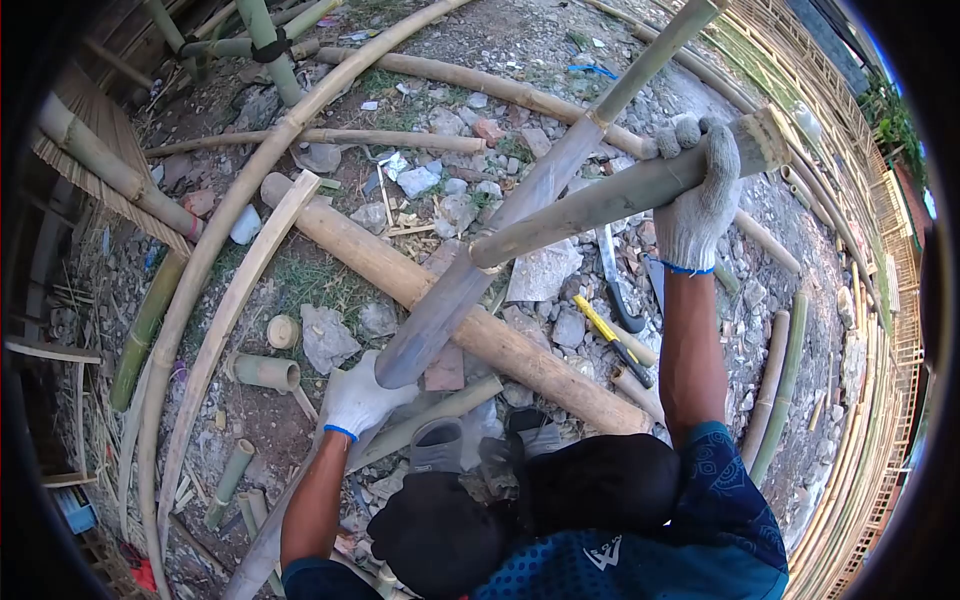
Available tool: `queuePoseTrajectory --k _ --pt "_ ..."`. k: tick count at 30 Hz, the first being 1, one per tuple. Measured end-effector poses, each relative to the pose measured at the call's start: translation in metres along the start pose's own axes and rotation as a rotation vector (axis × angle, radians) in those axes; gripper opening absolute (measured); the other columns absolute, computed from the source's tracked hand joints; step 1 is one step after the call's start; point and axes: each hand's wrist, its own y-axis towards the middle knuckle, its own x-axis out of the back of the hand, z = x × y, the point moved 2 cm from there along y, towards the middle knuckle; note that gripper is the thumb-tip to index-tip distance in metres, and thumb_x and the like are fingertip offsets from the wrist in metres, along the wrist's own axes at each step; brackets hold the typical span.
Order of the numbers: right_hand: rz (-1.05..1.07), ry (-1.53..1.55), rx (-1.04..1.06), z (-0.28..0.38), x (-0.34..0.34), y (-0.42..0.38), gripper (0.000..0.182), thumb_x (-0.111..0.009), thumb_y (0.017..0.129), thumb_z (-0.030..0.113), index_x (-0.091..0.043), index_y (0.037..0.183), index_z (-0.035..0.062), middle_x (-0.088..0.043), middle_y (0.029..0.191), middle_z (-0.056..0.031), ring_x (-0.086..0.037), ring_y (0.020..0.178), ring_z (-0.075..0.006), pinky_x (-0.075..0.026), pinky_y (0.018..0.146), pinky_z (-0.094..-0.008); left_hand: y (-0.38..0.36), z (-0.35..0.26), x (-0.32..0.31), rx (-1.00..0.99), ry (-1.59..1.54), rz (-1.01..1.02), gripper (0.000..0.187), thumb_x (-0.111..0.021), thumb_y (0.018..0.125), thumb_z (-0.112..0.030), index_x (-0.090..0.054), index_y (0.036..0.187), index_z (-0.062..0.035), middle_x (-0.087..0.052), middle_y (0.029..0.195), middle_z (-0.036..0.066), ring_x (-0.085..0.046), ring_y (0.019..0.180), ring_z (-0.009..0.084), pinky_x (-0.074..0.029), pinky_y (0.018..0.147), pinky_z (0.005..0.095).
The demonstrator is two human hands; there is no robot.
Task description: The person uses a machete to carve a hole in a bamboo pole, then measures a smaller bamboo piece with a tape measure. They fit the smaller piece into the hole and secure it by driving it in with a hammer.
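Observation:
My right hand (708,200), in a white knit glove with a blue cuff, wraps round a short grey-green bamboo piece (590,208) near its cut outer end. The piece's other end meets the side of a long grey bamboo pole (435,325), which runs diagonally from the top right down past my left leg. Low on that pole, my gloved left hand (365,398) curls round it, its fingertips partly hidden. Beneath the pole, a thick tan bamboo log (375,243) lies crosswise on the rubble.
A yellow-and-black tool (612,340) and a blade with a dark handle (614,280) lie right of the log. Bamboo offcuts (262,372) are scattered at left. Long curved poles (215,240) arch over the left side. Broken stones (545,270) cover the ground; bamboo strips (850,420) line the right.

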Motion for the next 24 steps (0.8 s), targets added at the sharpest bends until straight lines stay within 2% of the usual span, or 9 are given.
queuePoseTrajectory --k 1,7,8,12,13,14,18,21,24 --pt "-0.049 -0.031 0.001 -0.003 0.006 0.002 0.036 -0.074 0.098 0.033 -0.058 0.118 0.0069 -0.057 0.094 -0.0056 -0.059 0.086 -0.0238 -0.054 0.081 -0.0445 0.001 0.003 -0.002 -0.004 -0.011 0.002 0.093 -0.083 0.069 -0.063 -0.061 0.137 -0.0027 -0.076 0.118 0.025 -0.074 0.111 0.0410 -0.057 0.098 0.0453" --pt "0.397 0.064 -0.105 0.006 -0.024 -0.005 0.037 -0.074 0.097 0.031 -0.054 0.118 0.0084 -0.053 0.090 -0.0042 -0.056 0.083 -0.0211 -0.051 0.078 -0.0429 0.007 0.005 -0.004 0.019 0.023 0.044 0.090 -0.085 0.072 -0.057 -0.057 0.138 -0.0027 -0.074 0.119 0.025 -0.073 0.111 0.0414 -0.056 0.096 0.0472" --pt "0.502 0.154 -0.104 0.003 -0.031 -0.005 0.034 -0.075 0.098 0.026 -0.056 0.119 0.0063 -0.057 0.090 -0.0075 -0.056 0.078 -0.0253 -0.052 0.072 -0.0454 0.006 0.001 -0.002 0.020 0.021 0.049 0.090 -0.086 0.072 -0.057 -0.057 0.138 -0.0028 -0.074 0.120 0.024 -0.072 0.111 0.0413 -0.056 0.096 0.0474" --pt "0.710 0.187 -0.167 -0.001 -0.051 -0.014 0.037 -0.073 0.099 0.030 -0.055 0.120 0.0054 -0.056 0.092 -0.0086 -0.057 0.080 -0.0261 -0.053 0.073 -0.0461 0.008 -0.005 0.006 0.014 0.096 0.155 0.094 -0.085 0.074 -0.059 -0.052 0.141 -0.0016 -0.073 0.122 0.027 -0.071 0.116 0.0428 -0.055 0.100 0.0485" --pt "0.728 0.167 -0.199 -0.001 -0.051 -0.018 0.037 -0.072 0.100 0.030 -0.055 0.122 0.0056 -0.057 0.095 -0.0089 -0.057 0.082 -0.0262 -0.053 0.076 -0.0461 0.011 -0.006 0.012 0.013 0.119 0.192 0.096 -0.085 0.074 -0.059 -0.051 0.142 -0.0010 -0.072 0.123 0.027 -0.070 0.117 0.0433 -0.054 0.101 0.0484" --pt "0.744 0.148 -0.233 0.000 -0.049 -0.023 0.037 -0.072 0.100 0.029 -0.054 0.123 0.0058 -0.057 0.098 -0.0092 -0.057 0.085 -0.0263 -0.053 0.078 -0.0462 0.016 -0.008 0.021 0.001 0.087 0.324 0.104 -0.083 0.078 -0.062 -0.042 0.147 0.0049 -0.067 0.131 0.033 -0.067 0.124 0.0461 -0.052 0.106 0.0475" --pt "0.758 0.022 -0.372 0.009 -0.035 -0.042 0.039 -0.069 0.102 0.028 -0.053 0.130 0.0064 -0.058 0.109 -0.0105 -0.059 0.096 -0.0267 -0.053 0.086 -0.0464 0.048 0.014 0.025 -0.079 0.120 0.707 0.119 -0.077 0.085 -0.066 -0.023 0.154 0.0151 -0.055 0.144 0.040 -0.059 0.134 0.0489 -0.048 0.113 0.0460" --pt "0.741 -0.068 -0.455 0.005 -0.028 -0.048 0.041 -0.067 0.104 0.027 -0.051 0.136 0.0069 -0.058 0.117 -0.0115 -0.059 0.105 -0.0269 -0.053 0.093 -0.0466 0.059 -0.003 0.034 0.003 0.320 0.865 0.120 -0.074 0.088 -0.065 -0.020 0.154 0.0187 -0.054 0.144 0.042 -0.059 0.135 0.0487 -0.047 0.113 0.0462" --pt "0.748 -0.127 -0.513 0.002 -0.030 -0.050 0.042 -0.065 0.106 0.026 -0.050 0.141 0.0075 -0.059 0.126 -0.0124 -0.060 0.113 -0.0272 -0.053 0.099 -0.0467 0.063 -0.014 0.038 -0.031 0.476 0.937 0.124 -0.069 0.090 -0.072 -0.020 0.151 0.0240 -0.054 0.144 0.043 -0.060 0.134 0.0483 -0.049 0.110 0.0472"
